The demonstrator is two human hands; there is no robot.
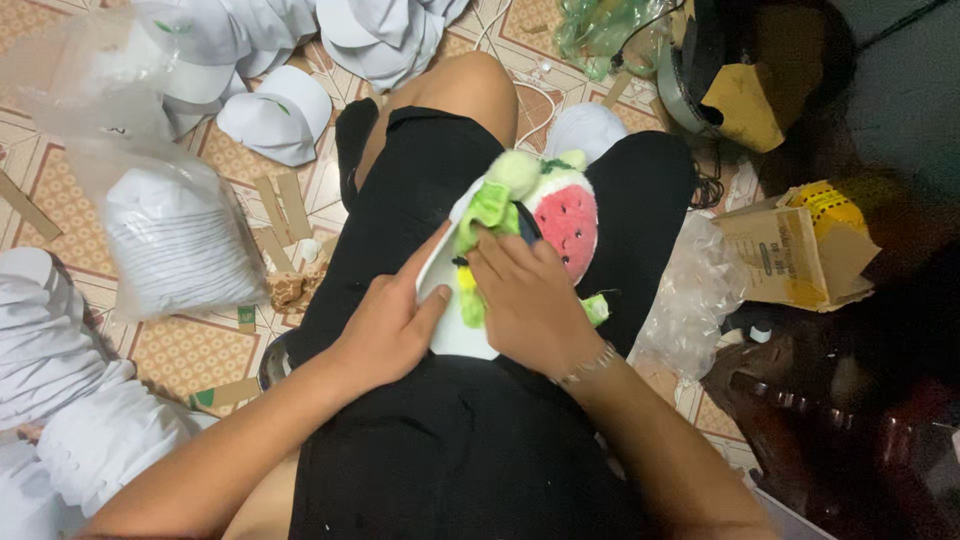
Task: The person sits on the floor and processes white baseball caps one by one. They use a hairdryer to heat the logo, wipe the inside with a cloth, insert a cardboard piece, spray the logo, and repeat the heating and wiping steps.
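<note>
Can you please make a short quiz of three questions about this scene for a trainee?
1. True or false: the right hand presses on the green plush part.
2. What does the left hand touch: (a) the white cap, (b) the cardboard box, (c) the plastic bag?
3. What colour is the round plush face on the cap?

Key: 1 true; 2 a; 3 pink-red with dark seeds.

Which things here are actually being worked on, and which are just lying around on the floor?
In hand:
left hand steadying the white cap
right hand pressing the watermelon plush decoration

Lying about:
loose white caps
bagged cap stack
cardboard box
bubble wrap
</note>
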